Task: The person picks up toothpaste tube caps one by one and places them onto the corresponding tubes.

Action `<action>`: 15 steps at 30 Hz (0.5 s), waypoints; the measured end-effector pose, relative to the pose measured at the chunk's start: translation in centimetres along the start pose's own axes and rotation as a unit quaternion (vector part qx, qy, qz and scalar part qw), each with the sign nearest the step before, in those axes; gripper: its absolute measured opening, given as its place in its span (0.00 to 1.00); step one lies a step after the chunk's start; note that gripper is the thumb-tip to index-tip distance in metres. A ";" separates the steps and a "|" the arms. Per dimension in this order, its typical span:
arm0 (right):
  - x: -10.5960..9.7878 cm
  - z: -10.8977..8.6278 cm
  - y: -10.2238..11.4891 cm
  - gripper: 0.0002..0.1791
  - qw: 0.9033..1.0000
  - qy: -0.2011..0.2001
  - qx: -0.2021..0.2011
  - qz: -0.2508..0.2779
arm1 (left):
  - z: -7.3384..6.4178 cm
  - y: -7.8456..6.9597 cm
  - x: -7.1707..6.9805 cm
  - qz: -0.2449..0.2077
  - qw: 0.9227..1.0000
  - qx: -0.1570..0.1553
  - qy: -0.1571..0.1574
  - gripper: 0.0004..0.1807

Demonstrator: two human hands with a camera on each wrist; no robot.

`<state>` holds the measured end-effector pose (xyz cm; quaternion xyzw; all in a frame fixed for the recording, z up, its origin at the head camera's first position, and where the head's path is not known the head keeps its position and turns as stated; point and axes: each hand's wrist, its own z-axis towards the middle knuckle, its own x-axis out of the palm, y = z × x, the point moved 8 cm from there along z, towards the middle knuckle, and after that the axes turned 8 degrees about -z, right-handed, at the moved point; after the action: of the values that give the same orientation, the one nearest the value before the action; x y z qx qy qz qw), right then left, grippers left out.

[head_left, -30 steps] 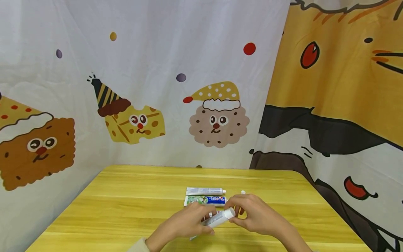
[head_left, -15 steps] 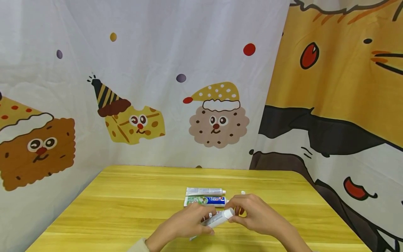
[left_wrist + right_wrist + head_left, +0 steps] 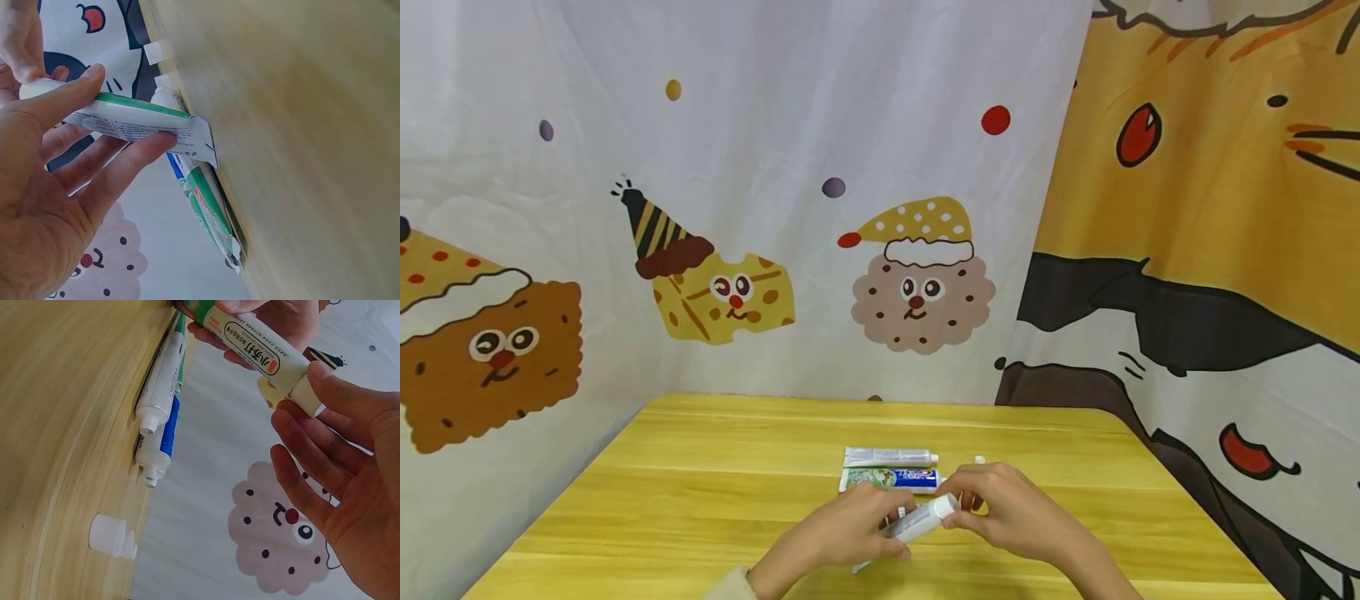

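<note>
Across the front of the table, my left hand (image 3: 850,527) grips a white toothpaste tube (image 3: 917,523) with its thumb and fingers. The tube is tilted, its white cap (image 3: 946,506) up and to the right. My right hand (image 3: 1011,515) pinches that cap between thumb and fingers, as the right wrist view shows. Green edging and dark printing mark the held tube (image 3: 256,347). Beyond the hands lie a whitish tube (image 3: 887,457) and a green and blue toothpaste tube (image 3: 891,479). Another tube (image 3: 159,387) lies partly hidden behind my left hand in the head view; its nozzle is uncapped.
Loose white caps (image 3: 107,535) stand on the wooden table (image 3: 737,467) to the right of the tubes. In the head view one cap (image 3: 980,459) shows just behind my right hand. A cartoon-printed curtain (image 3: 760,167) hangs behind the table.
Both hands and the held tube keep nearly the same place. The cap end and the right fingertips have shifted only very slightly.
</note>
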<state>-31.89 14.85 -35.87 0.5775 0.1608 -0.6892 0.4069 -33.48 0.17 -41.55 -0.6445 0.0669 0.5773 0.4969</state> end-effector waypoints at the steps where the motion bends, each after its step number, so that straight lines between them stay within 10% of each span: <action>1: 0.0 0.0 0.0 0.14 1.000 -0.001 0.000 -0.001 | 0.0 0.0 0.0 -0.002 1.000 0.000 0.000 0.18; 15: -0.1 -0.1 0.4 0.14 0.999 -0.010 -0.001 -0.045 | 0.0 -0.2 -0.2 0.006 1.000 0.006 -0.003 0.21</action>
<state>-31.48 14.73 -35.68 0.5621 0.1831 -0.7126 0.3777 -33.37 0.21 -41.29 -0.6393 0.0721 0.5819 0.4974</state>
